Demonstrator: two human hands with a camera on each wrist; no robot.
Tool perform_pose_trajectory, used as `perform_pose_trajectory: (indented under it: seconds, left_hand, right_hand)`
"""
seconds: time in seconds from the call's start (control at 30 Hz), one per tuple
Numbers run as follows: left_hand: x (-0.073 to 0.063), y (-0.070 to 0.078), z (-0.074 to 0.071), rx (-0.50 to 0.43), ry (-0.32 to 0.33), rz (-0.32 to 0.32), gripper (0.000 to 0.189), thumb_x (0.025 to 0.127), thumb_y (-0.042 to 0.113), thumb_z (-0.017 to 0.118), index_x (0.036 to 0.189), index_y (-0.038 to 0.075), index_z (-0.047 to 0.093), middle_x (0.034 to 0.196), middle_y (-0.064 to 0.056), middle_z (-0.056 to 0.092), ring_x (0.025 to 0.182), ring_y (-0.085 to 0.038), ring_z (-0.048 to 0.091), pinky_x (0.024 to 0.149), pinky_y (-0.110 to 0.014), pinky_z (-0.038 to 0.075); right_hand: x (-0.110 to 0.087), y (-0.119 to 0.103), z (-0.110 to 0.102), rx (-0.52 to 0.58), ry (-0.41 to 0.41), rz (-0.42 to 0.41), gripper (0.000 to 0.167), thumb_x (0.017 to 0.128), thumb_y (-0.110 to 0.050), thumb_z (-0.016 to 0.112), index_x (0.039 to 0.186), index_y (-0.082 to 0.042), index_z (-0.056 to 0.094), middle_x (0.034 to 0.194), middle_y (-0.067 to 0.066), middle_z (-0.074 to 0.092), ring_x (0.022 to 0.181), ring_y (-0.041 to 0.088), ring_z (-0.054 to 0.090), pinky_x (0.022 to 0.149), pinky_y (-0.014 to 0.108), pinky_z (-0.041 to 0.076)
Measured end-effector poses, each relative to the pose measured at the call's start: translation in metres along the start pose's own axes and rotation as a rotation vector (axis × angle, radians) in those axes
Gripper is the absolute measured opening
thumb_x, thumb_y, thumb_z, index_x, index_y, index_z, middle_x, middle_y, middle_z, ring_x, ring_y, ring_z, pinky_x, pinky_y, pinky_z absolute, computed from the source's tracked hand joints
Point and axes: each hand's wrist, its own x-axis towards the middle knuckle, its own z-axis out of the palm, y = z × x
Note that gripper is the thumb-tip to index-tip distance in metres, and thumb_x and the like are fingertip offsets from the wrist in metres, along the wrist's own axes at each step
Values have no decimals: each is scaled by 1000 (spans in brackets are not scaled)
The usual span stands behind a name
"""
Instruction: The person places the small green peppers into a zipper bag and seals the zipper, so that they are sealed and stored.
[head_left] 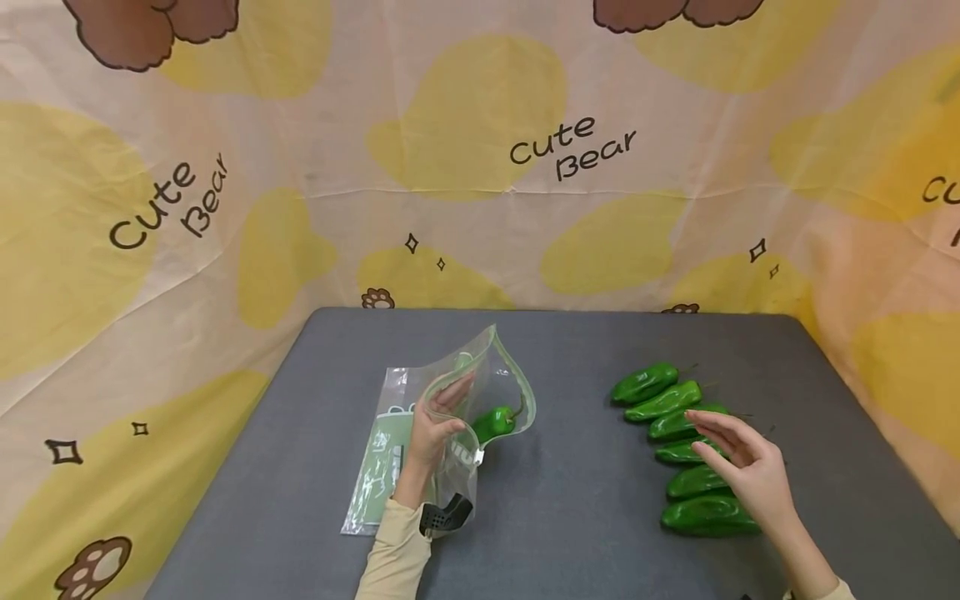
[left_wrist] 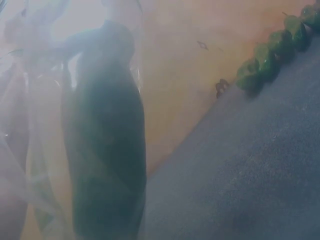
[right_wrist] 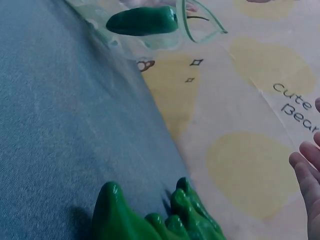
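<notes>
My left hand (head_left: 431,429) grips the rim of a clear zip bag (head_left: 453,482) with a pale green edge, thumb on one side and fingers seen through the film. The bag's mouth gapes toward the right. Inside lies one green pepper (head_left: 495,424), its stem at the mouth; the left wrist view shows a large dark green pepper (left_wrist: 105,135) through hazy film. Over a row of green peppers (head_left: 708,515) on the right hovers my right hand (head_left: 750,471), fingers extended and thumb apart, holding nothing. That hand's fingers (right_wrist: 305,172) show at the right wrist view's edge.
A flat clear bag with a green print (head_left: 384,467) lies on the grey table (head_left: 570,500), partly behind my left hand. Several peppers lie side by side, stems pointing right. A patterned cloth (head_left: 465,167) hangs behind and along both sides.
</notes>
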Motion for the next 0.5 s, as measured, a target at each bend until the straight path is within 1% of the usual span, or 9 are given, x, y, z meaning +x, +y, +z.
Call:
perform_pose_trajectory:
  seconds: [0.1, 0.17, 0.23, 0.37, 0.43, 0.47, 0.5]
  left_hand:
    - [0, 0, 0, -5, 0, 4, 58, 71, 13, 74, 122, 3, 49, 118, -12, 55, 112, -24, 49, 97, -33, 34]
    - [0, 0, 0, -9, -2, 13, 58, 70, 12, 74, 122, 3, 48, 119, -13, 54, 112, -25, 49, 97, -33, 34]
    - [0, 0, 0, -7, 1, 19, 58, 71, 12, 74, 122, 2, 48, 118, -14, 54, 112, -25, 49, 97, -33, 34]
    - [0, 0, -1, -4, -6, 26, 59, 71, 12, 74, 122, 1, 48, 119, -14, 54, 112, -25, 48, 97, -33, 33]
    - [0, 1, -1, 4, -4, 22, 58, 71, 13, 74, 122, 2, 48, 119, -13, 54, 112, -25, 49, 97, -33, 33]
    - [0, 1, -1, 6, -4, 22, 58, 72, 13, 74, 122, 3, 48, 119, -13, 54, 112, -25, 49, 97, -33, 33]
    - [0, 0, -1, 7, -5, 22, 58, 72, 13, 74, 122, 3, 48, 119, -13, 54, 112, -25, 49, 97, -33, 33]
  right_hand:
    - [4, -27, 11, -10, 10, 8, 41, 75, 21, 58, 114, 19, 46, 115, 27, 51, 107, 25, 51, 85, 28, 43]
    - [5, -41, 15, -2, 17, 22, 40, 75, 20, 58, 113, 20, 46, 114, 23, 53, 107, 22, 52, 85, 27, 43]
    - [5, -49, 17, -17, 19, 38, 40, 73, 22, 58, 111, 21, 46, 113, 19, 55, 106, 20, 52, 85, 26, 43]
    - [1, -52, 10, 7, -44, 12, 45, 68, 28, 57, 111, 24, 44, 116, 20, 54, 108, 21, 51, 85, 25, 43]
    - [-3, -51, 5, 37, -89, -8, 50, 66, 31, 57, 113, 25, 42, 118, 21, 52, 110, 21, 50, 86, 24, 43]
    - [-5, -50, 1, 49, -107, -9, 51, 65, 32, 56, 113, 25, 41, 119, 22, 51, 110, 21, 50, 85, 24, 43]
    - [-7, -50, -1, 31, -105, 10, 52, 65, 32, 57, 114, 24, 42, 119, 19, 52, 110, 19, 50, 85, 24, 43]
